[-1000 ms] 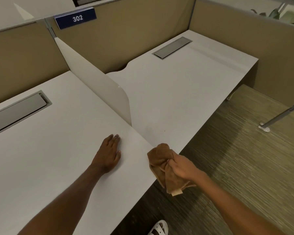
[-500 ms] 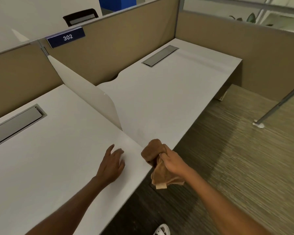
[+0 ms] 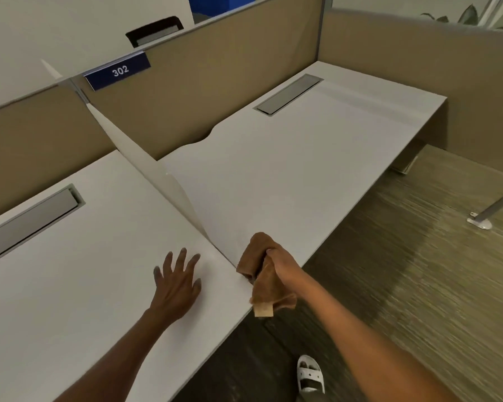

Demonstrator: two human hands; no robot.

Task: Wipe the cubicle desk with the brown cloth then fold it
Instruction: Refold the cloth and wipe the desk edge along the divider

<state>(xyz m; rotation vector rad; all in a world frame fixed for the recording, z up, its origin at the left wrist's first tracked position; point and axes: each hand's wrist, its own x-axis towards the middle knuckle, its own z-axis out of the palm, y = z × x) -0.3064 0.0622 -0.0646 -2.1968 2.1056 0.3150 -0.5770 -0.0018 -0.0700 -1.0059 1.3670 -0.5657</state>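
Note:
A bunched brown cloth (image 3: 259,271) hangs from my right hand (image 3: 282,264), which grips it at the front edge of the white cubicle desk (image 3: 288,175), just where the desk meets the neighbouring one. The cloth's lower end with a tan label dangles below the desk edge. My left hand (image 3: 179,280) is over the left desk (image 3: 70,271) with fingers spread, holding nothing.
A white divider panel (image 3: 157,172) stands between the two desks. Each desk has a grey cable tray lid (image 3: 288,94) near the tan partition wall (image 3: 215,74). A sign reads 302. My white sandal (image 3: 310,375) is on the carpet; a metal leg (image 3: 494,210) is at right.
My right hand with the cloth has moved a little up and left to the desk corner. The fingers of my left hand have lifted and spread. The view has tilted downward.

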